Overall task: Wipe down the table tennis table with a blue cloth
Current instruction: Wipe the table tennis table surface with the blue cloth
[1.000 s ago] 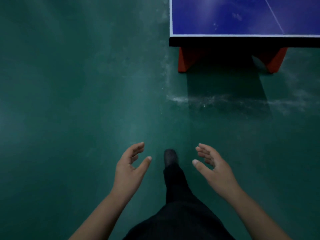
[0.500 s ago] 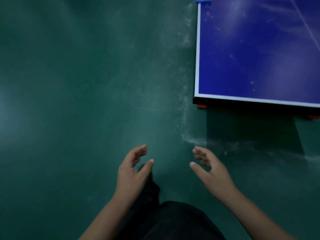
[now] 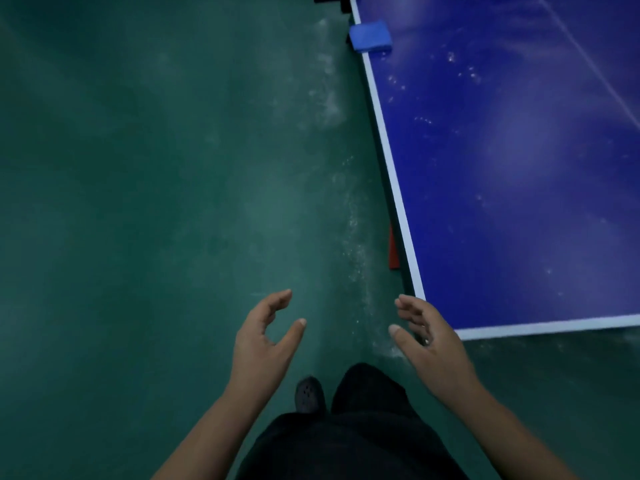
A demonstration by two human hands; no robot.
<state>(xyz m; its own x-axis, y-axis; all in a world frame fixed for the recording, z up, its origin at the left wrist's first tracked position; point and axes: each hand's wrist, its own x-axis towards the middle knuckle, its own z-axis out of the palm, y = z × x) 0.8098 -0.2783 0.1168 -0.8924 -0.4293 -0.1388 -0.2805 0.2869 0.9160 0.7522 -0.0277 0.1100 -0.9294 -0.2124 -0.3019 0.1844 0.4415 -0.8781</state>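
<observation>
The person now stands at the near left corner of the table (image 3: 519, 202), which a second ago lay well ahead and reached only the top of the view. Half a second ago just a sliver of the cloth (image 3: 370, 36) showed at the top edge; now the whole folded cloth is in sight, lying on the table's left edge near the far end and overhanging the white border a little. Something dark sits just beyond it, too cut off to name.

Both hands are held out in front as before, fingers loosely curved and holding nothing. The left hand (image 3: 265, 337) hangs over the floor (image 3: 156, 220). The right hand (image 3: 433, 344) has come up beside the table corner, though it seems not to touch it; the angle makes this hard to judge.

White specks dot the tabletop near the left edge, and pale dust streaks the floor alongside. One shoe (image 3: 309, 394) shows below, pointing along the table's side.

The approach has closed most of the gap, but the cloth is still well apart from either hand. Wiping has not begun. The likely next step is to walk on along the left edge and pick up the cloth.
</observation>
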